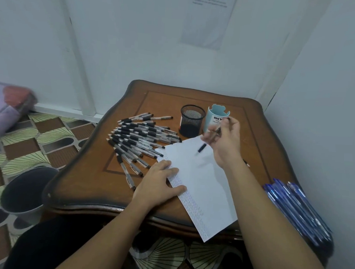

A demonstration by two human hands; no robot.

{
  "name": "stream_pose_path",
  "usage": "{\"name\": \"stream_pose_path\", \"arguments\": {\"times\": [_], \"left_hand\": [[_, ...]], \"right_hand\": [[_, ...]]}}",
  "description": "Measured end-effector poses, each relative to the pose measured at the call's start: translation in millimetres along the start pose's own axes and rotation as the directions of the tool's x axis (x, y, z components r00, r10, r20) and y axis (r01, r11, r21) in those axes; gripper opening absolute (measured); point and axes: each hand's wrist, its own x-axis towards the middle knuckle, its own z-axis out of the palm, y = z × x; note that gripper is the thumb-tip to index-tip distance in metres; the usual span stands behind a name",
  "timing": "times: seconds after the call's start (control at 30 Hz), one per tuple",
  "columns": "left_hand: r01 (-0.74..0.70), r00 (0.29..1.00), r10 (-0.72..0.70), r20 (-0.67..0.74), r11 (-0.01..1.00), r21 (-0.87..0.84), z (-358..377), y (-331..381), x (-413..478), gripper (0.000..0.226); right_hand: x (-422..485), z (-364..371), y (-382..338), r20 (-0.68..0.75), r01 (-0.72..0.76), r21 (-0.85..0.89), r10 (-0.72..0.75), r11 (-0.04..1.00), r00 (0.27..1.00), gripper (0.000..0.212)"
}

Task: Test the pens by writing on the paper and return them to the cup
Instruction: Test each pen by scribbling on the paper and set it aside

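Head view: right hand [225, 141] grips a pen [218, 131], raised over the paper [200, 187], just in front of the blue cup [214, 117]. Left hand [159, 180] lies flat, fingers straight, pressing the paper's left edge. Black pens [139, 138] are piled on the bench [87, 181] left of the mesh cup [191, 120].

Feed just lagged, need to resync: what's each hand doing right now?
Left hand: open, flat on the paper.
Right hand: closed on a pen, raised beside the blue cup.
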Motion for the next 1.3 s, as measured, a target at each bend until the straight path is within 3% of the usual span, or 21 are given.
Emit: {"name": "stream_pose_path", "arguments": {"times": [0.23, 0.33, 0.43, 0.53, 0.6, 0.77, 0.97, 1.1, 1.3], "left_hand": [[0.005, 1.000, -0.005, 0.003, 1.000, 0.016, 0, 2, -1, 0.067], [0.008, 1.000, -0.008, 0.003, 1.000, 0.024, 0, 2, -2, 0.067], [0.000, 1.000, -0.001, 0.009, 1.000, 0.031, -1, 2, -1, 0.068], [0.000, 1.000, -0.001, 0.009, 0.999, 0.043, 0, 2, -1, 0.067], [0.005, 1.000, -0.005, -0.001, 0.999, 0.054, 0, 3, -1, 0.068], [0.011, 1.000, -0.011, -0.008, 0.998, 0.068, 0, 4, -2, 0.067], [0.028, 1.000, -0.027, -0.012, 0.996, 0.087, 0, 5, -1, 0.068], [0.033, 0.999, -0.032, -0.014, 0.995, 0.089, 1, 5, -1, 0.068], [0.040, 0.999, -0.039, -0.012, 0.994, 0.104, 1, 5, 0, 0.067]], "right_hand": [[-40, -27, -13, 0.083, 0.016, -0.201, 0.001, 0.979, 0.997, 0.023], [-54, -39, -12, 0.080, 0.014, -0.215, 0.003, 0.977, 0.997, 0.011], [-70, -52, -5, 0.114, -0.107, -0.082, 0.116, 0.991, 0.987, 0.041], [-86, -70, 3, 0.117, -0.217, -0.129, 0.232, 0.968, 0.966, 0.066], [-95, -81, 11, 0.143, -0.242, -0.221, 0.277, 0.945, 0.950, 0.061], [-110, -100, 29, 0.222, -0.137, -0.304, 0.210, 0.943, 0.952, 0.009], [-120, -99, 34, 0.279, -0.103, -0.439, 0.245, 0.893, 0.929, 0.012], [-124, -101, 38, 0.289, 0.033, -0.594, 0.175, 0.804, 0.941, 0.024], [-127, -106, 42, 0.320, 0.082, -0.635, 0.165, 0.768, 0.933, 0.026]]}}
